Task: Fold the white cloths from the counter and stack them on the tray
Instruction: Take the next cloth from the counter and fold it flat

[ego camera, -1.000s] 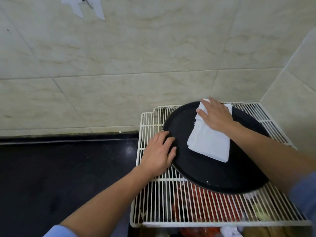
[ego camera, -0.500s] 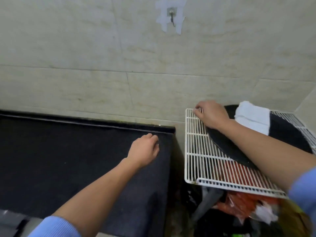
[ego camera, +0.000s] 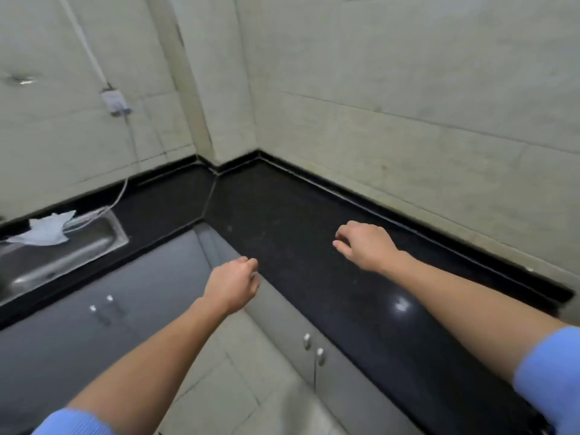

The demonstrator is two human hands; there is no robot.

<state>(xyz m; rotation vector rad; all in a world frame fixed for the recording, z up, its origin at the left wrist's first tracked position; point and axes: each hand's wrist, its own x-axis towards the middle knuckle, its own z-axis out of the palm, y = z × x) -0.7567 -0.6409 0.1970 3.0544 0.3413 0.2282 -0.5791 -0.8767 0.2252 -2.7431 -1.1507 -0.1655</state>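
Note:
A crumpled white cloth (ego camera: 45, 230) lies at the far left, on the rim of a steel sink (ego camera: 56, 255). My left hand (ego camera: 233, 285) hangs in the air over the counter's front edge, fingers loosely curled, holding nothing. Over the black counter (ego camera: 298, 246), my right hand (ego camera: 364, 246) hovers with its fingers loosely bent and empty. Both hands are far from the cloth. The tray and the folded cloth are out of view.
The black counter turns a corner against tiled walls. Grey cabinet doors (ego camera: 94, 324) with small knobs run below it. A white cable (ego camera: 119, 189) drops from a wall socket (ego camera: 114, 103) to the sink. Tiled floor (ego camera: 251, 387) lies between the cabinets.
The view has swung left, from the wire rack with the tray to the counter corner. My right hand left the rack, and both hands now hang empty over the counter.

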